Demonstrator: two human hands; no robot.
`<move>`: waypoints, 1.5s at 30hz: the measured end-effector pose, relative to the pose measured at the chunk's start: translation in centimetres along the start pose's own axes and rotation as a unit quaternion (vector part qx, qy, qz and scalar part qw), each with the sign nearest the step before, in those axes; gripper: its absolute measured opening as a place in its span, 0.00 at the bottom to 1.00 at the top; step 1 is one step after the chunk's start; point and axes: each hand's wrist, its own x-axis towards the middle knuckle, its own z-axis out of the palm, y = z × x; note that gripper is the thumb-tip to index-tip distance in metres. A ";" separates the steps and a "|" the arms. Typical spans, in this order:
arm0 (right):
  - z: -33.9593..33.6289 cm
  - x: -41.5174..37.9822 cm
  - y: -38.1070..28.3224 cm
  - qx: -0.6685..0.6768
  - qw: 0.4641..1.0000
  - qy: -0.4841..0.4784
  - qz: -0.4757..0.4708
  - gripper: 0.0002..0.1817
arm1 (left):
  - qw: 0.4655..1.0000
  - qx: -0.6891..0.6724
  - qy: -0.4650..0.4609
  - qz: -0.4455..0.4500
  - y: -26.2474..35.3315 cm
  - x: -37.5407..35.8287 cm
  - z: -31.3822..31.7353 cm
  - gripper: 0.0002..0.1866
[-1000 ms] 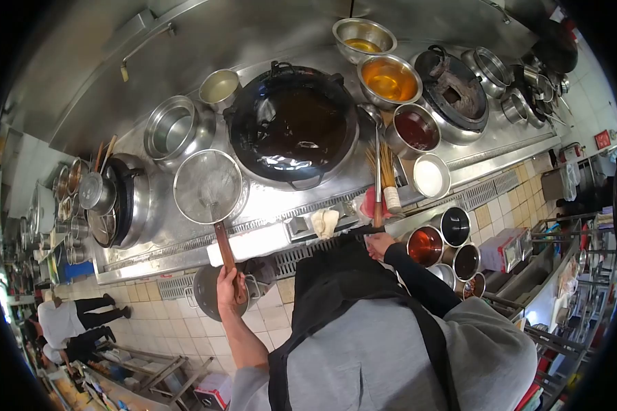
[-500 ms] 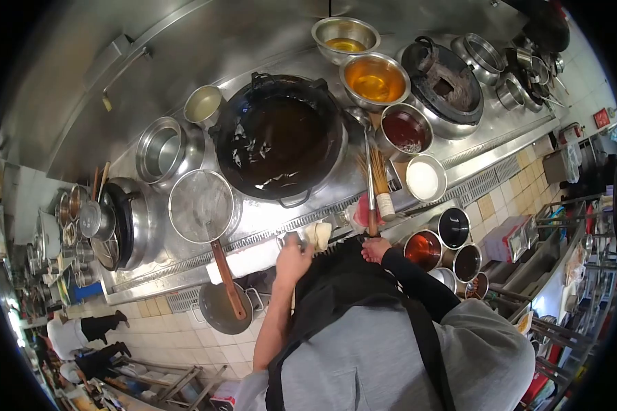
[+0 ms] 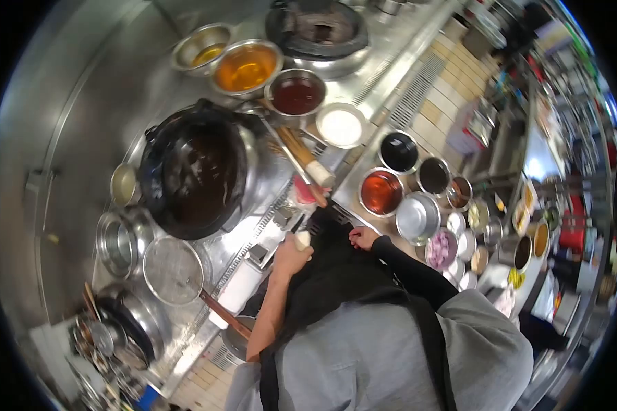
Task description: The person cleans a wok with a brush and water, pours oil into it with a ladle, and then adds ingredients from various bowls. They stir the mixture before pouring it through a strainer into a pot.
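Observation:
My left hand (image 3: pixel 292 256) is closed round a small cream-coloured cloth (image 3: pixel 301 240), just in front of the stove's edge. My right hand (image 3: pixel 363 238) hangs before the dark apron with its fingers curled in and nothing visible in them. Between and beyond the hands, a ladle (image 3: pixel 291 156) lies with its wooden handle end toward me, beside a bamboo brush (image 3: pixel 301 152). A white towel (image 3: pixel 236 291) is spread along the stove's front edge, left of my left hand. Behind it sits a large black wok (image 3: pixel 195 175) of dark liquid.
A round strainer (image 3: pixel 173 270) rests at left, its wooden handle jutting over the edge. Bowls of amber liquid (image 3: pixel 247 67), red sauce (image 3: pixel 295 94) and white contents (image 3: pixel 341 126) stand farther back. At right are a pot of red liquid (image 3: pixel 381 192) and several ingredient containers.
The view has turned to the right, showing more containers there. My left hand now has the cream cloth in its grasp; it was at the stove edge before. My right hand is farther from the ladle handle.

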 end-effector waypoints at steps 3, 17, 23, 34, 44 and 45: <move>0.7 -5.7 4.0 0.027 0.997 0.071 -0.022 0.12 | 0.982 0.076 -0.026 0.169 3.1 -0.7 3.4 0.41; 7.0 -19.7 17.2 0.192 0.934 0.291 0.075 0.12 | 0.847 0.257 0.073 0.460 10.8 6.3 22.6 0.18; 7.2 -20.9 19.7 0.106 0.930 0.322 0.140 0.13 | 0.921 0.123 0.033 0.368 11.9 3.0 20.2 0.26; 6.0 -27.9 27.3 0.526 0.706 0.472 0.032 0.08 | 0.934 -0.011 0.037 0.356 6.8 2.8 17.1 0.24; -2.1 -45.2 36.1 0.726 0.084 0.610 -0.306 0.44 | 0.942 0.153 -0.285 0.086 -17.2 7.9 17.0 0.13; -2.8 -45.8 36.5 0.730 0.074 0.595 -0.328 0.46 | 0.937 0.174 -0.284 0.110 -17.4 7.3 16.9 0.13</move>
